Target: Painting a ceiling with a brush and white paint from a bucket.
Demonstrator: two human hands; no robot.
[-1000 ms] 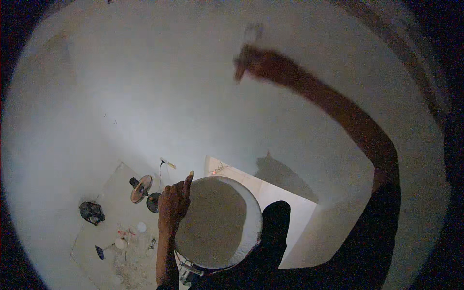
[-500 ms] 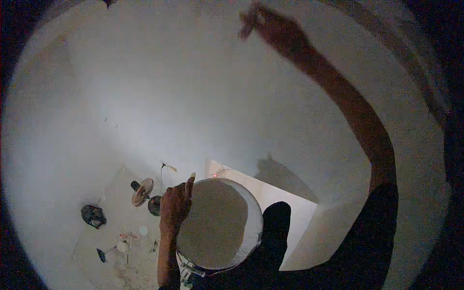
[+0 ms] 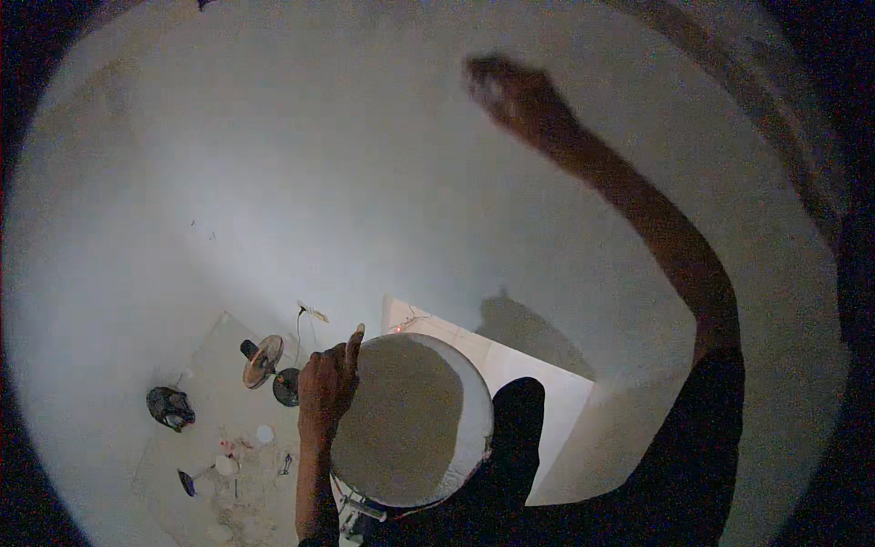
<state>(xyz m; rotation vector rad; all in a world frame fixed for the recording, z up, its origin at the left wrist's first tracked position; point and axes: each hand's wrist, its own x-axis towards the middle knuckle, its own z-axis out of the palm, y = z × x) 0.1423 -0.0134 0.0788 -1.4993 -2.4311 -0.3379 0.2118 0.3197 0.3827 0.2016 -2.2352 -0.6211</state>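
A round, drum-like thing [image 3: 396, 424] lies at my lap, with a flat grey-beige top, a pale rim and metal fittings at its lower left. My left hand [image 3: 328, 387] is at its left rim, fingers curled and one digit stretched out along the edge. Whatever those fingers hold is hidden. My right hand [image 3: 515, 96] is raised at the upper middle, far from the round thing and touching nothing that I can see. Motion smears its fingers.
Left of my left hand are a brownish disc on a dark stand [image 3: 263, 361], a dark round object [image 3: 287, 387] and a black bundle [image 3: 170, 407]. Small bits lie nearer, among them a white round piece [image 3: 226, 466]. A white board [image 3: 556, 387] lies beyond my dark-clothed knee [image 3: 519, 410].
My right hand has come down and slightly right, nearer to me. Its fingers, spread before, are now blurred. The left hand stays at the rim; the whole view has shifted slightly.
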